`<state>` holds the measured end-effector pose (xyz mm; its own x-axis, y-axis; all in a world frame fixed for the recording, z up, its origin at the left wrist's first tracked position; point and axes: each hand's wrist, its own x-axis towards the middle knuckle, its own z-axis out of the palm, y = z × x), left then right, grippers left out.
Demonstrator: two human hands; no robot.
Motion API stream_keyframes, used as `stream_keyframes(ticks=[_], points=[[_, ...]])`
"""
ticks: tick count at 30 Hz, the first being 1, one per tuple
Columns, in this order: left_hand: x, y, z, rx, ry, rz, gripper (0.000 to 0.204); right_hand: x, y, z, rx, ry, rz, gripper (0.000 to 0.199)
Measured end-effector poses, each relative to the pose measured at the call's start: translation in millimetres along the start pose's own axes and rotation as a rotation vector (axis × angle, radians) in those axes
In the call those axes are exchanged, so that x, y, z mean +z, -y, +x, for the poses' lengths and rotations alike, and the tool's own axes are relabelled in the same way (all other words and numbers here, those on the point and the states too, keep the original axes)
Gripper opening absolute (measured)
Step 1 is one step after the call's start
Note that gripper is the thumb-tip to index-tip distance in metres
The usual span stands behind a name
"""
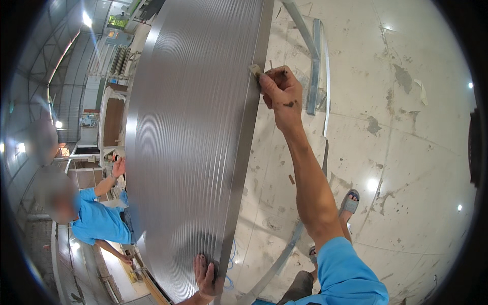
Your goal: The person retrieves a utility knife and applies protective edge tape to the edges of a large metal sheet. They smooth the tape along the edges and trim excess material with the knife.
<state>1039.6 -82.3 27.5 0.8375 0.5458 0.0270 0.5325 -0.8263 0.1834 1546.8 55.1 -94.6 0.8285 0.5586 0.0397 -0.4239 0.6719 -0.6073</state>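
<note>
A long grey metal-look panel (188,112) with fine lengthwise ribs stretches from the bottom of the view to the top. My left hand (204,274) lies on its ribbed face near the lower end, fingers stretched out, with dark smudges on the fingertips. Farther up, my right hand (283,96) pinches a small pale flat piece (255,69) between thumb and fingers. That piece touches the panel's smooth right-hand edge; its exact kind cannot be made out. A dark smear marks the back of the right hand.
Across the panel stands a co-worker in a blue shirt (104,223), one hand (118,166) raised near its left edge. Metal supports (314,76) stand on the stained pale floor (391,168) at right. My sandalled foot (349,202) and a blue hose (230,279) are below.
</note>
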Motion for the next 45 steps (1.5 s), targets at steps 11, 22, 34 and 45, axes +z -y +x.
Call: stream_keyframes(ticks=[11, 22, 34, 45], points=[[-8, -12, 7, -0.04, 0.028, -0.008, 0.052, 26, -22, -217, 0.099, 0.007, -0.16, 0.023], [-13, 9, -28, -0.224, -0.551, -0.647, 0.054, 72, -47, -507, 0.079, 0.071, -0.144, 0.019], [-41, 65, -335, -0.582, -0.172, -0.011, 0.053, 85, -37, -642, 0.278, 0.331, -0.339, 0.029], [-51, 50, -648, -0.982, -0.102, 0.091, 0.064, 98, -22, -731, -0.118, 0.085, -0.705, 0.009]])
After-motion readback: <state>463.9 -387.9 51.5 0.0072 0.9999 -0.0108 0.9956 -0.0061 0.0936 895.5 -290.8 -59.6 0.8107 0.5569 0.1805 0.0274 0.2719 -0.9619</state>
